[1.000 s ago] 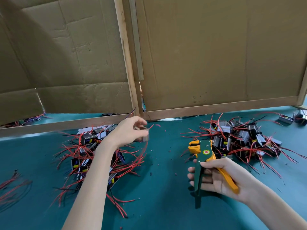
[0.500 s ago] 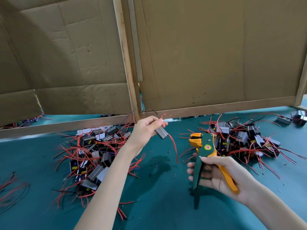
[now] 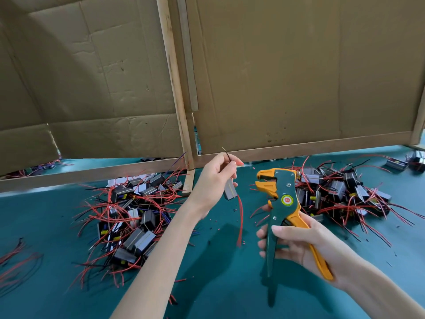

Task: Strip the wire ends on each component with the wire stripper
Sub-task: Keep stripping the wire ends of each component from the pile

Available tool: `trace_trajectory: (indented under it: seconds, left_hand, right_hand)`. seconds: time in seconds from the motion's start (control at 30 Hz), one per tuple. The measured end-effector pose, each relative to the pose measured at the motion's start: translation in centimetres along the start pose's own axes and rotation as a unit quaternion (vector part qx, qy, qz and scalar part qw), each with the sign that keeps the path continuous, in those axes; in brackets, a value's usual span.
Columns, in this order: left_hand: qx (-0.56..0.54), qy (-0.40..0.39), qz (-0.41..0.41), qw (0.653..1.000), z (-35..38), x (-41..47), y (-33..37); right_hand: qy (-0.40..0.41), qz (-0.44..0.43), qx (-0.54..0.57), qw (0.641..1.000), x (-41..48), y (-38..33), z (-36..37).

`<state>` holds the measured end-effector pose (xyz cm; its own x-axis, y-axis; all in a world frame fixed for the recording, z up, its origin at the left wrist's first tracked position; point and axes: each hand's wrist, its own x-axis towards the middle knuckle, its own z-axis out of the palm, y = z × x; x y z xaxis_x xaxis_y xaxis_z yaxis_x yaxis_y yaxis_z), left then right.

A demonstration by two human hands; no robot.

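Observation:
My left hand (image 3: 212,180) holds a small grey block component (image 3: 230,191) above the teal table, pinching its thin black wire (image 3: 226,154) between thumb and fingers. A long red wire (image 3: 240,221) hangs down from the component. My right hand (image 3: 299,240) grips the green and orange wire stripper (image 3: 279,203) by its handles, jaws pointing left and a short way right of the component. The stripper's jaws stand apart with nothing in them.
A pile of components with red wires (image 3: 131,217) lies left of my left arm, another pile (image 3: 340,194) lies behind the stripper at right. Cardboard panels on wooden frames (image 3: 179,88) wall off the back. Loose wires (image 3: 16,261) lie at the far left edge.
My left hand lifted a component from the left pile and brought it right toward the stripper, now pinching its black wire. My right hand raised the stripper slightly.

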<state>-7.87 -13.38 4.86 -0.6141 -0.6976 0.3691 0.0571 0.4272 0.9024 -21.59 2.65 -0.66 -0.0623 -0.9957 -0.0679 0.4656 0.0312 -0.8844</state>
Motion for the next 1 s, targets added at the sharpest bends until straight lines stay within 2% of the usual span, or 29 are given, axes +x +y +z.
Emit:
trace_trajectory:
  seconds: [0.1,0.3,0.7,1.0]
  left_hand:
    - [-0.018,-0.015,-0.024,0.999,0.6,-0.1,0.3]
    - [-0.036,-0.019,0.019,0.999,1.4,-0.4,0.3]
    - [-0.099,-0.027,-0.016,0.995,1.7,-0.7,0.6]
    - [-0.115,-0.077,-0.049,0.989,1.8,-0.7,0.7]
  right_hand:
    - [0.003,-0.011,-0.01,1.0,-0.1,0.0,0.3]
    - [0.003,-0.04,-0.012,0.999,-0.3,-0.3,0.8]
    - [0.008,-0.065,-0.064,0.996,-0.7,-0.5,0.9]
    - [0.01,-0.071,-0.059,0.996,-1.0,-0.7,1.2]
